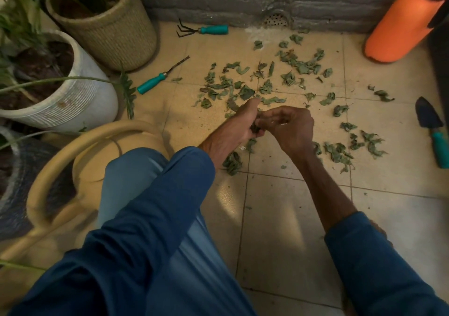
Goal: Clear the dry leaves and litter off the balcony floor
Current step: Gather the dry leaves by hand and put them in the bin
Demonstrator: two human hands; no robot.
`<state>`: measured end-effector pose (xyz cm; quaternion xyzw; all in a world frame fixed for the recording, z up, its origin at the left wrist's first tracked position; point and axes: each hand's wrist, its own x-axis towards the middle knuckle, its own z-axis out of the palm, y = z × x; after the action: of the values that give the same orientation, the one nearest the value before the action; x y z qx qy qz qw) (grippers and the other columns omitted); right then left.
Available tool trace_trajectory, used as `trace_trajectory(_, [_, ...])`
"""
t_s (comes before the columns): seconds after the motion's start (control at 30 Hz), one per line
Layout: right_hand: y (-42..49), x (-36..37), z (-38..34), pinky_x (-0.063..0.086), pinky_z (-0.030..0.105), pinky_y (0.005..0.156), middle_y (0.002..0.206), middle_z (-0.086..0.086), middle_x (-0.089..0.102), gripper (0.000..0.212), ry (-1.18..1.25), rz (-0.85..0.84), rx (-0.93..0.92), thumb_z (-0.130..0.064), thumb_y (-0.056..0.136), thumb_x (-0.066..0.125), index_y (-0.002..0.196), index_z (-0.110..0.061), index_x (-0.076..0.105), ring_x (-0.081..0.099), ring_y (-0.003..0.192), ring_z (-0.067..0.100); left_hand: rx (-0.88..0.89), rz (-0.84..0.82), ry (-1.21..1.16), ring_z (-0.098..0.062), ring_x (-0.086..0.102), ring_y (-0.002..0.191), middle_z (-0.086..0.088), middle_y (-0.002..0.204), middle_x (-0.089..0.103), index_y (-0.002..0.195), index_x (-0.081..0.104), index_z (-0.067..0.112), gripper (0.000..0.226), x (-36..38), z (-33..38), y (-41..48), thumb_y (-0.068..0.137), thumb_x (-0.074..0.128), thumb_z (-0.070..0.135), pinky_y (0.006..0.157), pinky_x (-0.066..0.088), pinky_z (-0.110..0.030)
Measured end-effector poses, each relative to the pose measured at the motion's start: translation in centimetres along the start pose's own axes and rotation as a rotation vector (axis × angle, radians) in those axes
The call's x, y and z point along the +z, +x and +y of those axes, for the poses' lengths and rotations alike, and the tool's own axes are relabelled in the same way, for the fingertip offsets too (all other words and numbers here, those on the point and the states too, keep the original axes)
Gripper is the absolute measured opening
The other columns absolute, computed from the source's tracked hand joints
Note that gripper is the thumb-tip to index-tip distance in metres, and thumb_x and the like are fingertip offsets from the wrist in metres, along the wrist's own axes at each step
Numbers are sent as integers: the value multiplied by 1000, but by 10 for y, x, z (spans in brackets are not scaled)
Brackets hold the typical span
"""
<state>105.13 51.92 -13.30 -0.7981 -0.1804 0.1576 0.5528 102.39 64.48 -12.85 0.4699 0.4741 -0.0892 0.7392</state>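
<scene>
Dry leaves (245, 92) were seen scattered over the tiled balcony floor (279, 218), mostly between the grey wall and the hands, with a smaller group (340, 151) to the right; the left hand (239, 125) was closed around a small bunch of leaves (255, 128), and the right hand (290, 127) was held just beside it, its fingers curled and pinched toward the same bunch; whether it gripped a leaf could not be told. A hand rake (202, 29) lay near the wall; a weeder (161, 79) was placed beside the white pot (73, 102); a trowel (433, 133) lay at the right edge, below the orange sprayer (398, 29).
</scene>
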Motion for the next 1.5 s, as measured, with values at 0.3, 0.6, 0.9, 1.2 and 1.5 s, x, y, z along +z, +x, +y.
trace_trajectory(0.3, [17, 25, -10, 48, 18, 60, 73, 0, 74, 14, -170, -95, -296, -8, 87, 69, 83, -13, 81, 64, 67, 8, 272, 207, 277, -16, 42, 43, -6, 61, 51, 83, 60, 6, 35, -17, 8, 5, 106, 42, 25, 38, 27, -16])
trace_trajectory(0.6, [-11, 48, 55, 59, 19, 69, 101, -2, 75, 19, -269, -272, 22, -19, 87, 79, 104, -13, 75, 71, 80, 6, 411, 408, 592, -11, 43, 44, -5, 68, 61, 87, 68, 5, 31, -42, 20, 9, 103, 45, 19, 30, 23, -12])
trace_trajectory(0.9, [-58, 96, 100, 54, 24, 69, 104, 0, 63, 11, -510, -291, -14, -17, 90, 73, 101, -15, 70, 62, 86, 13, 422, 343, 635, -9, 46, 45, 3, 61, 56, 116, 69, -7, 38, -44, 21, 7, 103, 46, 21, 30, 25, -11])
trace_trajectory(1.2, [-30, 49, 75, 58, 18, 57, 85, 5, 76, 16, -227, -149, 114, 1, 80, 80, 92, -8, 74, 72, 66, 8, 376, 291, 687, -12, 50, 43, -3, 69, 63, 118, 69, -6, 42, -39, 18, 9, 100, 48, 25, 39, 34, -14])
trace_trajectory(1.5, [5, 16, 8, 61, 29, 70, 83, 2, 78, 18, 46, -29, 85, -9, 77, 86, 94, -9, 79, 76, 75, 17, 68, 52, 578, -15, 48, 48, -8, 78, 61, 108, 59, 6, 45, -32, 12, 4, 108, 33, 42, 42, 35, -19])
